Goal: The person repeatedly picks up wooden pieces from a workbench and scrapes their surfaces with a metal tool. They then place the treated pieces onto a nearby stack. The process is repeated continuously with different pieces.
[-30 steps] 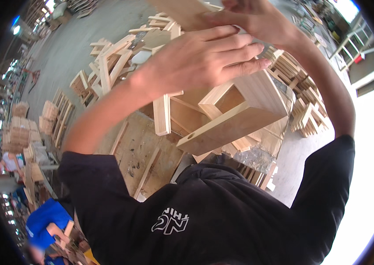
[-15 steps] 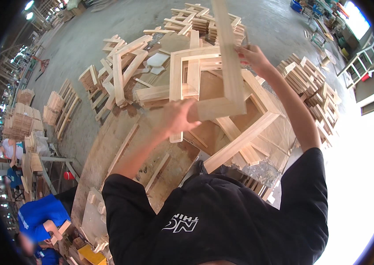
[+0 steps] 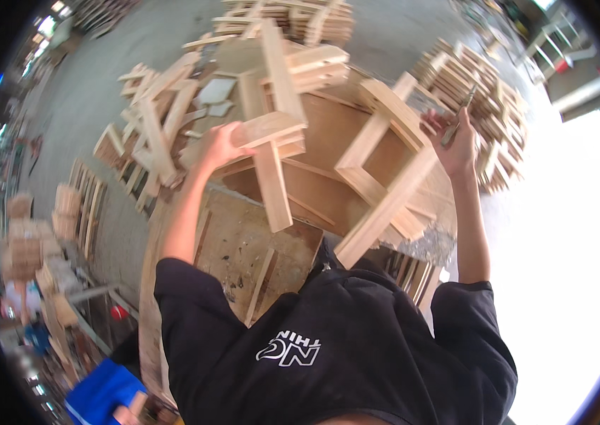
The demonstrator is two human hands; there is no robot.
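Fingers of left hand (image 3: 220,145) clamp wooden frame (image 3: 275,134); right hand (image 3: 455,138) grips metal tool (image 3: 460,113).

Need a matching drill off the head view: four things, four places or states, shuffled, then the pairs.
Things:
1. left hand
2. right hand
3. blue crate
4. wooden frame

Places or states:
A. at the lower left edge of the picture, on the floor
B. grips a slim tool, raised at the right
C. lies open on the brown workbench, between the two hands
D. holds the end of a pale wooden assembly of crossed slats

Pairs: 1-D, 2-B, 3-A, 4-C
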